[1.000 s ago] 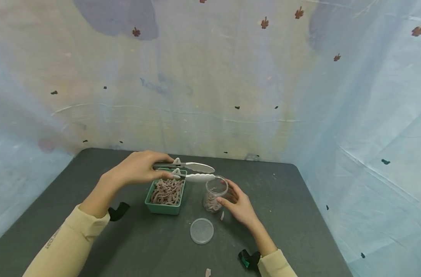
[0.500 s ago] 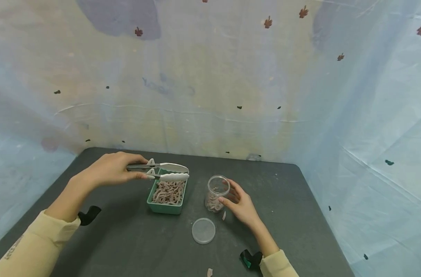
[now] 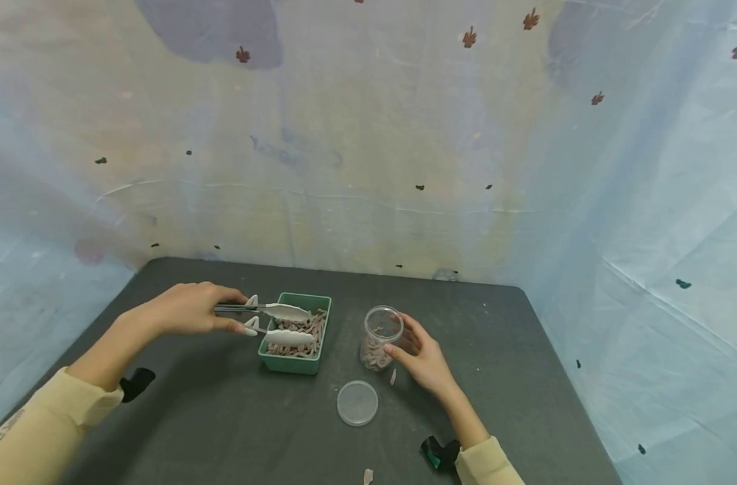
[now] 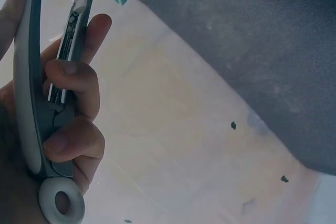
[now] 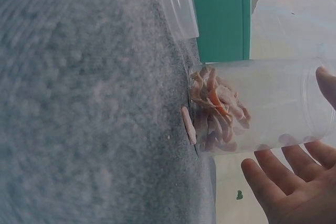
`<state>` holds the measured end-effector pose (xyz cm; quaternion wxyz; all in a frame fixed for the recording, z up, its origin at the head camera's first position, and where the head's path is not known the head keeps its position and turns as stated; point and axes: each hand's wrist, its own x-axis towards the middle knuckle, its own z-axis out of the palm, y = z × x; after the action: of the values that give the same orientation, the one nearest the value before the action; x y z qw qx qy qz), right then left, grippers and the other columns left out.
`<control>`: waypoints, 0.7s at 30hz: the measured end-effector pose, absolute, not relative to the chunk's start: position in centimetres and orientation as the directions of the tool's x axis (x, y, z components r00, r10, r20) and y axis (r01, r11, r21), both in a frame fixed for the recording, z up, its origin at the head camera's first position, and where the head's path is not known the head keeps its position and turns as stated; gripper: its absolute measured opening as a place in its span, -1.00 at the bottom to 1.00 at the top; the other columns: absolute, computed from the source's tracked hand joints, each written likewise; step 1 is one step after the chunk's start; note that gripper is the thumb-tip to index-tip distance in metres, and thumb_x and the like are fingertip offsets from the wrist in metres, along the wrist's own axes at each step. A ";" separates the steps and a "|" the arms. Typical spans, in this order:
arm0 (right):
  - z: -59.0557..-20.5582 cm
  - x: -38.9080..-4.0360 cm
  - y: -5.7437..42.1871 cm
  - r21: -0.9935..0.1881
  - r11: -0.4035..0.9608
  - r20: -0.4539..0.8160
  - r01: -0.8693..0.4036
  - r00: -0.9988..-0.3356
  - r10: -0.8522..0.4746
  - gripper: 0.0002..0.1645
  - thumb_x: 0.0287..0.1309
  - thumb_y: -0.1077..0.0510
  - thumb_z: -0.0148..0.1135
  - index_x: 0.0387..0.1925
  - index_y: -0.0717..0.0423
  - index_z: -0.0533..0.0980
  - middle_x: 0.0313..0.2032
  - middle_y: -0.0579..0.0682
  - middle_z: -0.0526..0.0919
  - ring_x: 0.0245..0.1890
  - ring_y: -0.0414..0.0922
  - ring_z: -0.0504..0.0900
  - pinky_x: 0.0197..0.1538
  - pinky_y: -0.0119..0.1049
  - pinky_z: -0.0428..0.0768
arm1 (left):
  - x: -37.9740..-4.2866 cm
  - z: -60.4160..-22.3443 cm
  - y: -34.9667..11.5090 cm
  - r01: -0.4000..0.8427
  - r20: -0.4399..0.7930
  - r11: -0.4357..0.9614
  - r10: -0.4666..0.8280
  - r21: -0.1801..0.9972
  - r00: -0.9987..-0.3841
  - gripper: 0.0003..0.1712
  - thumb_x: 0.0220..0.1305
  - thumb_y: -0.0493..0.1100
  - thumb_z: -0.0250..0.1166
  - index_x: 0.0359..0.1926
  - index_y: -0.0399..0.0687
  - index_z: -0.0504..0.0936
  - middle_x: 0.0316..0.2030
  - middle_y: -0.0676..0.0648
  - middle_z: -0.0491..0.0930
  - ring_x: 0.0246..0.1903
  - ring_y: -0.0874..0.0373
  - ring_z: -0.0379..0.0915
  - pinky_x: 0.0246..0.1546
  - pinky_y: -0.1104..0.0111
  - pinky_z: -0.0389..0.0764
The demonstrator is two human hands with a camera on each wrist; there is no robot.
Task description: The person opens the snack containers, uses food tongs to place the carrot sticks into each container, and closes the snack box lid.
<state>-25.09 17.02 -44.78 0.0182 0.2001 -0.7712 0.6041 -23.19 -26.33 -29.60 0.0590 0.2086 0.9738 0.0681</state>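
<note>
In the head view my left hand (image 3: pixel 189 306) grips metal tongs with white scalloped tips (image 3: pixel 288 312). The tips are spread apart over a green rectangular container (image 3: pixel 290 365) of pinkish-brown strips (image 3: pixel 297 327). Fingers wrap the tongs' grey-and-white handle (image 4: pixel 27 77) in the left wrist view. To the right, my right hand (image 3: pixel 426 360) holds an uncapped clear plastic jar (image 3: pixel 374 337) upright on the table, thumb on one side and fingers on the other. More of the strips (image 5: pixel 218 103) lie in the jar's bottom, as the right wrist view shows.
A clear round lid (image 3: pixel 357 404) lies flat in front of the jar. One loose strip (image 3: pixel 393 376) is beside the jar's base, and a pale scrap (image 3: pixel 368 477) lies near the front. Behind the dark table (image 3: pixel 465 316) hangs a patterned plastic sheet (image 3: pixel 344 135).
My left hand has moved left from near the jar with the tongs, then lowered them over the green container, tips spreading wider. The right hand stays at the jar.
</note>
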 end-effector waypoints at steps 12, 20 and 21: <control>-44.7 -25.0 17.1 -0.922 0.198 0.271 -0.334 -0.919 -0.285 -0.13 0.29 0.19 0.47 0.54 0.00 0.30 0.44 0.08 0.45 0.43 0.14 0.44 0.36 0.09 0.49 | -24.6 -29.8 -24.9 0.404 -0.186 0.903 0.426 0.145 -0.886 0.02 0.15 0.55 0.34 0.40 -0.04 0.56 0.31 -0.24 0.55 0.27 -0.34 0.47 0.09 -0.27 0.53; -44.7 -25.0 17.1 -0.922 0.188 0.276 -0.338 -0.916 -0.291 -0.14 0.28 0.22 0.47 0.53 0.02 0.31 0.44 0.09 0.45 0.42 0.18 0.44 0.34 0.05 0.52 | -26.6 -28.3 -24.1 0.387 -0.292 0.911 0.412 0.143 -0.863 0.07 0.05 0.48 0.45 0.45 -0.02 0.51 0.37 -0.30 0.47 0.30 -0.40 0.41 0.09 -0.28 0.52; -44.7 -25.0 17.1 -0.923 0.188 0.275 -0.337 -0.916 -0.292 -0.14 0.28 0.23 0.47 0.53 0.03 0.31 0.44 0.09 0.45 0.42 0.18 0.44 0.34 0.04 0.52 | -26.9 -28.2 -24.0 0.384 -0.306 0.911 0.412 0.150 -0.858 0.08 0.05 0.47 0.46 0.46 -0.03 0.50 0.37 -0.31 0.47 0.30 -0.42 0.40 0.10 -0.29 0.51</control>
<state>-24.98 17.06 -44.66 0.0187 0.2042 -0.7704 0.6037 -26.87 -24.00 -28.21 0.1679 0.2067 0.9630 0.0420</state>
